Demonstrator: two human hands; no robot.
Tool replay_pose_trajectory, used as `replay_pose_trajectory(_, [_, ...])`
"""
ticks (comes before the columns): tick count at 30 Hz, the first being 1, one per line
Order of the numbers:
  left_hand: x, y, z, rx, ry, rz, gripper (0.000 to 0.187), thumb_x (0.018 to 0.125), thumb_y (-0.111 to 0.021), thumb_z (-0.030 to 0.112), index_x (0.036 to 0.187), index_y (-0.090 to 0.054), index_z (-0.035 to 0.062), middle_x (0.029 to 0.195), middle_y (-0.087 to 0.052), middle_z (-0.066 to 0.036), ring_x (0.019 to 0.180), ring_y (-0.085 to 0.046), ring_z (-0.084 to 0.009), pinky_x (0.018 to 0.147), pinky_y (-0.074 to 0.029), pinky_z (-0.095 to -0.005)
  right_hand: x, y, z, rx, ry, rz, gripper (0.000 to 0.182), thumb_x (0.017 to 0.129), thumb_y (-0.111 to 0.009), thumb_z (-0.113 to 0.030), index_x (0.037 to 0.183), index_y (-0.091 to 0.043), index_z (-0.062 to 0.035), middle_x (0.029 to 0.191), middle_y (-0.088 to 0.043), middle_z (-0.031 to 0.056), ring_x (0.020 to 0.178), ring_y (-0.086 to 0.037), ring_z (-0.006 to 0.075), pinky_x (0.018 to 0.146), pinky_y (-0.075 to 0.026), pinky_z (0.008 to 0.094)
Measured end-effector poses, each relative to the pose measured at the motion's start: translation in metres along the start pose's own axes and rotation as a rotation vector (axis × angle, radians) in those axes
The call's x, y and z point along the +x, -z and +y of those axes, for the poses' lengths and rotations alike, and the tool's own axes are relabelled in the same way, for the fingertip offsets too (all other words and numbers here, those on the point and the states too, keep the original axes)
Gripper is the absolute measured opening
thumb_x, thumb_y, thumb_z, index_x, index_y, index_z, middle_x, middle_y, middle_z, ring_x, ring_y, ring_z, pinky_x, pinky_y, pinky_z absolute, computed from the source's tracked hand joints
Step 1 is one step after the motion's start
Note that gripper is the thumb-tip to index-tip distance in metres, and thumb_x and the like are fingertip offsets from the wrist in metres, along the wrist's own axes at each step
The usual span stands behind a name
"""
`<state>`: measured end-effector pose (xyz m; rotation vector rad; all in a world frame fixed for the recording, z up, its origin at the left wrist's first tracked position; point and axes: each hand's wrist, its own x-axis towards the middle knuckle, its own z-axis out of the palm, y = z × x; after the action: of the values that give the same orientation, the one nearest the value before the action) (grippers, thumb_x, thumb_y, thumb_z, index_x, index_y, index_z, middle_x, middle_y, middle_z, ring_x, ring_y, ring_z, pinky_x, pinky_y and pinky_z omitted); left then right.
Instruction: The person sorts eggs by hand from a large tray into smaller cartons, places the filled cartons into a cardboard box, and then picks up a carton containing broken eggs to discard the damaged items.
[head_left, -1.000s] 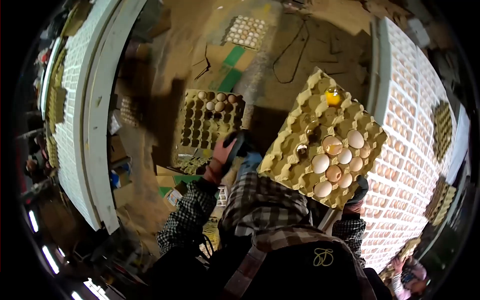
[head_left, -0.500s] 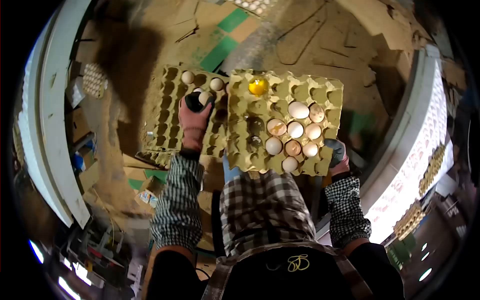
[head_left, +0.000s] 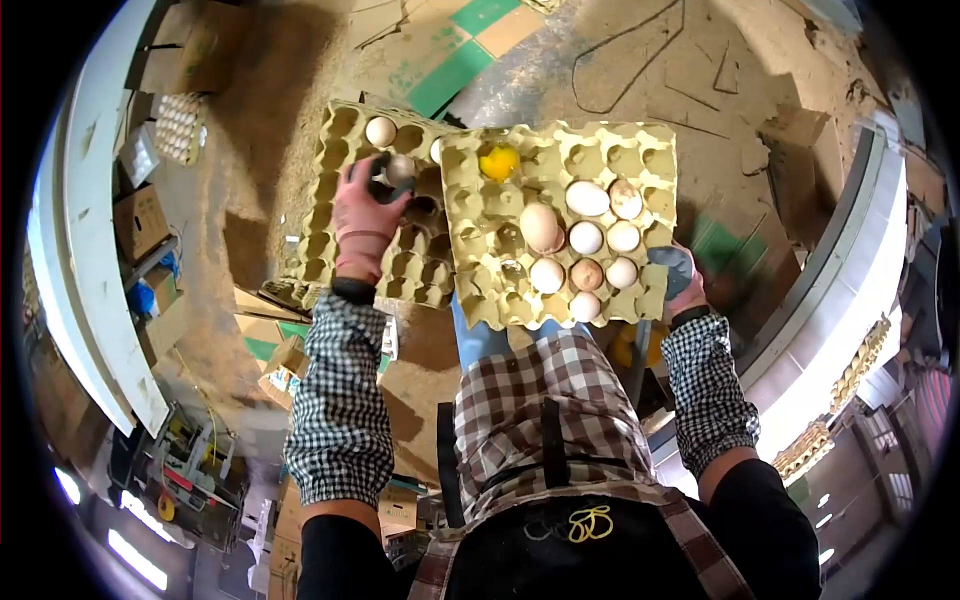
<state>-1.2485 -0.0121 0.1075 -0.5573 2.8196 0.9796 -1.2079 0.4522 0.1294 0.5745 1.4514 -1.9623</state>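
My right hand, in a dark glove, grips the near right corner of a yellow pulp egg tray. That tray carries several whole eggs and a broken yolk in one cup. My left hand, in a pink glove, is over a second, mostly bare tray lying lower on the left, and its fingers are closed around an egg. Another egg sits in that lower tray's far row.
The floor is dusty cardboard with green patches. A small tray of white eggs and boxes stand at the left by a long white curved conveyor. Another conveyor runs along the right.
The held tray has come level and closer over the lower tray. My left hand stays at the lower tray with an egg; one egg on the held tray has rolled.
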Motion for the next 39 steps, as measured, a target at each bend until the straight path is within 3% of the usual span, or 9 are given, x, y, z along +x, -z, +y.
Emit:
replay_pose_trajectory(3, [-0.024,0.02,0.028,-0.856,0.202,-0.185,0.056,0.068,-0.08,0.006,0.12,-0.059,0.0045,0.105,-0.066,-0.011,0.095,-0.065,-0.0198,0.09,-0.051,-0.0291,0.006,-0.042,-0.039,0.073,-0.166,0.001,0.042,0.087,-0.057,-0.007,0.128,-0.053,0.0005,0.119,-0.062,0.0123,0.106,-0.062,0.0231,0.092,-0.052,0.0347])
replay_pose_trajectory(10, [0.022,-0.001,0.035,0.54,-0.197,0.078,0.055,0.069,-0.075,0.012,0.122,-0.061,0.0174,0.13,-0.053,-0.009,0.121,-0.049,-0.0298,0.104,-0.036,-0.0454,0.015,-0.046,-0.041,0.056,-0.283,0.127,0.047,0.082,-0.059,-0.004,0.128,-0.054,0.0,0.117,-0.064,0.0119,0.103,-0.064,0.0228,0.09,-0.053,0.0333])
replay_pose_trajectory(16, [0.043,0.017,-0.019,0.092,-0.215,0.064,0.04,0.069,-0.073,0.012,0.108,-0.067,0.0184,0.12,-0.06,-0.005,0.108,-0.057,-0.0276,0.096,-0.043,-0.0419,0.015,-0.026,-0.023,-0.213,-0.164,0.12,0.036,0.091,-0.054,-0.014,0.124,-0.056,-0.0003,0.112,-0.066,0.0119,0.098,-0.065,0.0214,0.088,-0.054,0.0346])
replay_pose_trajectory(19, [0.028,0.019,-0.002,0.291,-0.263,0.106,0.056,0.07,-0.074,0.015,0.124,-0.059,0.0207,0.13,-0.054,-0.005,0.117,-0.052,-0.0281,0.099,-0.041,-0.0444,0.021,0.001,-0.002,0.334,-0.308,0.082,0.041,0.088,-0.054,-0.016,0.126,-0.055,0.0008,0.117,-0.064,0.0136,0.101,-0.064,0.0262,0.091,-0.053,0.0386])
replay_pose_trajectory(24, [0.063,0.006,0.013,0.59,-0.198,-0.142,0.059,0.068,-0.078,0.018,0.123,-0.058,0.0184,0.131,-0.051,-0.01,0.118,-0.05,-0.0312,0.099,-0.041,-0.0453,0.014,0.052,0.052,-0.034,-0.079,0.193,0.036,0.089,-0.06,-0.013,0.123,-0.055,-0.0027,0.108,-0.067,0.0097,0.098,-0.065,0.0195,0.088,-0.053,0.0331])
replay_pose_trajectory(28, [0.079,0.026,-0.002,0.205,-0.237,-0.147,0.04,0.067,-0.076,0.009,0.106,-0.065,0.0093,0.102,-0.064,-0.013,0.094,-0.063,-0.0307,0.083,-0.052,-0.0352,0.002,0.03,0.038,-0.352,0.054,0.204,0.043,0.083,-0.072,-0.013,0.12,-0.051,-0.0036,0.109,-0.066,0.006,0.097,-0.064,0.014,0.086,-0.053,0.0281])
replay_pose_trajectory(31, [0.052,0.036,0.008,-0.441,-0.072,-0.242,0.037,0.074,-0.075,0.001,0.109,-0.064,0.0016,0.113,-0.066,-0.008,0.097,-0.063,-0.0154,0.086,-0.052,-0.0279,0.012,0.016,0.033,-0.58,0.031,0.331,0.023,0.092,-0.053,-0.013,0.11,-0.061,-0.0006,0.102,-0.067,0.0103,0.09,-0.065,0.02,0.086,-0.054,0.0318])
replay_pose_trajectory(33, [0.016,0.032,0.039,-0.693,0.106,-0.401,0.037,0.078,-0.072,0.0,0.113,-0.063,0.0034,0.114,-0.065,-0.008,0.099,-0.063,-0.0144,0.085,-0.053,-0.029,0.032,0.046,0.053,-0.018,-0.245,0.185,0.023,0.093,-0.051,-0.013,0.109,-0.061,-0.0001,0.102,-0.068,0.0112,0.091,-0.065,0.0213,0.087,-0.054,0.0332])
replay_pose_trajectory(39, [0.013,-0.013,0.048,0.002,-0.224,-0.171,0.064,0.07,-0.075,0.004,0.129,-0.055,0.0154,0.127,-0.053,-0.015,0.116,-0.052,-0.0331,0.101,-0.042,-0.037,0.01,0.064,0.072,0.22,-0.13,0.314,0.028,0.09,-0.057,-0.02,0.112,-0.057,-0.0023,0.105,-0.067,0.0123,0.098,-0.064,0.0222,0.091,-0.052,0.0366])
